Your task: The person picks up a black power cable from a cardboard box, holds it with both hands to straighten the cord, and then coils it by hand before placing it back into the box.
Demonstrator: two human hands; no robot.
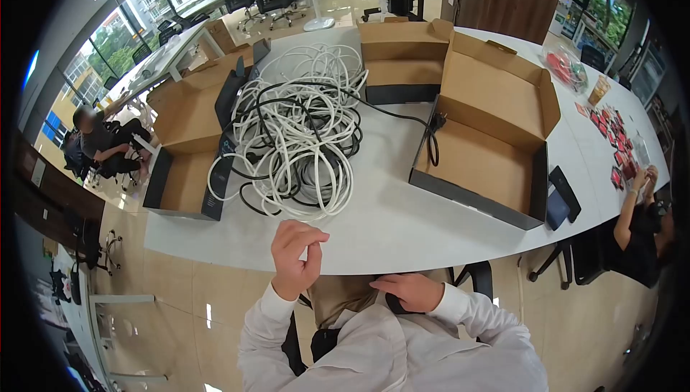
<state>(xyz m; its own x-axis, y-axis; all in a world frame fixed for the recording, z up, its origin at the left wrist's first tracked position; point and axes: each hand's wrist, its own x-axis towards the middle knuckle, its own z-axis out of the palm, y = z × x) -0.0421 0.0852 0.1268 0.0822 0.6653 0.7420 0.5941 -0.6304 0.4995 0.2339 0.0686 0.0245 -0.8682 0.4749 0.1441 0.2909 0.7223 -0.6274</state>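
Observation:
My left hand is raised at the table's front edge, its fingers curled in toward the thumb, and I see nothing in it. Just beyond it lies a big tangled heap of white cables, with grey and black ones mixed in. Down at my lap, my right hand rests with its fingers stretched to the left. A dark patch shows under its palm; I cannot make out what it is. From the heap a black power cord runs right, its plug hanging at the rim of an open cardboard box.
Another open box stands left of the heap, a third behind it. Right of the large box lies a dark blue flat item. Red pieces and a cup lie farther right, near a person's hands. Another person sits far left.

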